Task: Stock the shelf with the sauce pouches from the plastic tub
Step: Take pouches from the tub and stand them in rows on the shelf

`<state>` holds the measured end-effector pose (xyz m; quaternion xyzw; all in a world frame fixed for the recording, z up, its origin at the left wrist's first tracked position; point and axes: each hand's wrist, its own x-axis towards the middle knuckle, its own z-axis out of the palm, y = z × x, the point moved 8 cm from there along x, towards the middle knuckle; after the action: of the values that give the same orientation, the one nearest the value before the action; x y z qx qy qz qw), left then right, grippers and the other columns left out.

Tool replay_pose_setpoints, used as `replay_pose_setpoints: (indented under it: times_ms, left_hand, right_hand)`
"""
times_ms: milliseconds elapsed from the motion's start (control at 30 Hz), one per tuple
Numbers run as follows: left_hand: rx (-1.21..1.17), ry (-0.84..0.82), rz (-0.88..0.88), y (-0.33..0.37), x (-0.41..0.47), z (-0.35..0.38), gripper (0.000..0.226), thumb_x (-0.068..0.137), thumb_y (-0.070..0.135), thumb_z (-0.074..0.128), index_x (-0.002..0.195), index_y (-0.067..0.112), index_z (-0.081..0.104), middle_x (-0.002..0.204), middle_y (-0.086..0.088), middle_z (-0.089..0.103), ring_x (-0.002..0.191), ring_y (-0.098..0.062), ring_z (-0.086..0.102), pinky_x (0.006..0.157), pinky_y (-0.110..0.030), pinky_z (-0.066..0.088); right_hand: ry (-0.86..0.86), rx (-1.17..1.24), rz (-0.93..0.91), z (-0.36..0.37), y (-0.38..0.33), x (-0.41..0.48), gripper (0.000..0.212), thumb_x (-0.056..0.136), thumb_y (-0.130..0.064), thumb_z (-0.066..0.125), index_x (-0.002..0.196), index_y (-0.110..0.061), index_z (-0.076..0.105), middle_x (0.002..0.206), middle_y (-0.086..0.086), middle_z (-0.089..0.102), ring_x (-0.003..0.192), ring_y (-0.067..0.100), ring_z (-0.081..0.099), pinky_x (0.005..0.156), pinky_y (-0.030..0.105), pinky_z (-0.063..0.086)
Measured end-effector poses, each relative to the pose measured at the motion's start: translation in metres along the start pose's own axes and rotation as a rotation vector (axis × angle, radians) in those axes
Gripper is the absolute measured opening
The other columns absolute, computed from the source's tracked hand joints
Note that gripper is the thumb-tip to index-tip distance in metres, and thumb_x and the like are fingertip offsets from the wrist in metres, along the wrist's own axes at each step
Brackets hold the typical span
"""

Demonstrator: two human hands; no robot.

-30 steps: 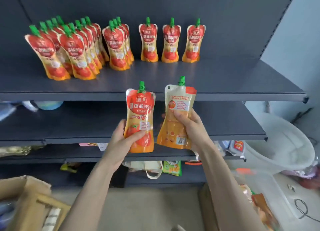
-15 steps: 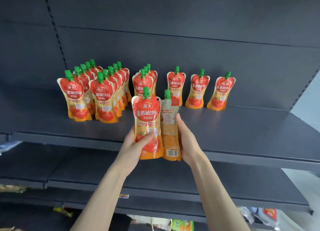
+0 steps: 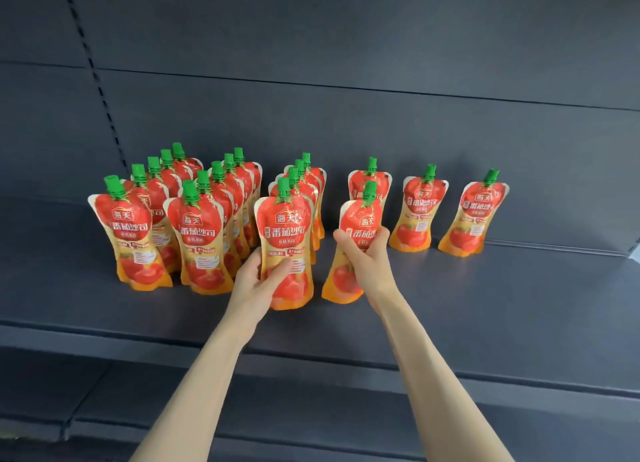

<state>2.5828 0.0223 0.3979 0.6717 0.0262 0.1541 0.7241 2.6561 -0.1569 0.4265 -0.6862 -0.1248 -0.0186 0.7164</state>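
standing both pouches upright on the dark shelf [image 3: 485,288], the person has a hand wrapped round each one. the left hand [image 3: 258,281] grips the left pouch [image 3: 285,239] low on its body, thumb across the front, so the label faces out and the base can sit flat at the head of the third row [image 3: 304,181]. the right hand [image 3: 365,257] is closed round the waist of the right pouch [image 3: 358,226], which leans a little to the left, its base on or just above the shelf; i cannot tell which. it sits in front of a single pouch [image 3: 370,181] at the back, so it looks like a fourth row is being started. two more singles [image 3: 420,212] [image 3: 476,215] stand further right, and two full rows [image 3: 162,212] fill the left. the plastic tub is out of view. my guess is the tilted one needs straightening before it is let go, or it may tip against its neighbour.
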Motion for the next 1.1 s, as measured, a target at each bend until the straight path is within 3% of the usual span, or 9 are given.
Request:
replay_pose_setpoints:
  times_ms: [100,267,400,467,600,700,900,1100]
  left_hand:
    - [0.055,-0.011,0.017,-0.003,0.019,-0.006,0.041,0.079,0.037,0.068,0.119,0.036,0.056,0.116,0.012,0.066,0.109,-0.006,0.061,0.09,-0.028,0.049]
    - [0.106,-0.081,0.001,-0.015,0.039,-0.012,0.038,0.088,0.025,0.063,0.123,0.033,0.052,0.12,0.01,0.063,0.111,-0.007,0.059,0.095,-0.028,0.047]
    - [0.228,-0.124,0.007,-0.023,0.043,-0.017,0.043,0.088,0.021,0.064,0.127,0.028,0.05,0.117,0.013,0.06,0.111,-0.005,0.056,0.088,-0.02,0.046]
    - [0.293,-0.081,0.027,-0.025,0.044,-0.022,0.047,0.086,0.02,0.067,0.129,0.022,0.048,0.12,0.008,0.06,0.111,-0.009,0.056,0.09,-0.024,0.046]
    - [0.288,-0.036,0.102,-0.023,0.045,-0.028,0.038,0.082,0.016,0.071,0.114,0.018,0.05,0.114,0.003,0.063,0.107,-0.013,0.06,0.092,-0.038,0.051]
    - [0.32,-0.033,0.143,-0.022,0.047,-0.026,0.029,0.085,0.017,0.068,0.108,0.021,0.051,0.108,0.005,0.064,0.106,-0.016,0.062,0.091,-0.039,0.052]
    - [0.318,-0.083,0.131,-0.022,0.053,-0.021,0.03,0.087,0.015,0.065,0.114,0.016,0.051,0.113,0.002,0.063,0.108,-0.015,0.06,0.096,-0.043,0.049]
    - [0.299,-0.058,0.12,-0.024,0.052,-0.018,0.033,0.089,0.018,0.063,0.119,0.014,0.049,0.118,0.0,0.061,0.112,-0.016,0.058,0.092,-0.032,0.049]
  right_hand:
    - [0.054,-0.002,-0.019,-0.001,0.003,0.011,0.046,0.093,-0.022,0.059,0.128,-0.016,0.03,0.108,-0.012,0.055,0.087,-0.009,0.06,0.062,0.002,0.045]
    - [0.084,-0.092,-0.06,-0.001,0.017,0.006,0.041,0.094,-0.01,0.055,0.128,-0.012,0.031,0.113,-0.011,0.053,0.102,-0.001,0.056,0.079,0.007,0.049]
    - [0.093,-0.185,-0.058,-0.004,0.033,-0.009,0.047,0.091,-0.009,0.06,0.132,-0.011,0.036,0.123,0.002,0.055,0.113,0.01,0.056,0.097,0.029,0.049]
    - [0.105,-0.257,-0.03,-0.006,0.041,-0.014,0.048,0.089,-0.009,0.063,0.13,-0.014,0.039,0.127,0.009,0.052,0.119,0.02,0.053,0.101,0.036,0.046]
    - [0.185,-0.356,-0.029,-0.009,0.044,-0.02,0.047,0.086,-0.013,0.068,0.126,-0.013,0.045,0.118,0.0,0.06,0.107,0.014,0.057,0.078,0.009,0.043]
    - [0.242,-0.406,-0.034,-0.012,0.042,-0.024,0.048,0.084,-0.015,0.07,0.126,-0.011,0.046,0.112,-0.002,0.059,0.1,0.012,0.056,0.067,0.001,0.041]
    - [0.263,-0.419,-0.021,-0.015,0.043,-0.024,0.046,0.085,-0.015,0.07,0.125,-0.011,0.047,0.111,-0.003,0.06,0.098,0.011,0.056,0.066,0.002,0.043]
    - [0.256,-0.419,-0.015,-0.015,0.045,-0.022,0.045,0.086,-0.016,0.069,0.124,-0.01,0.047,0.118,0.002,0.062,0.101,0.013,0.057,0.072,0.008,0.041]
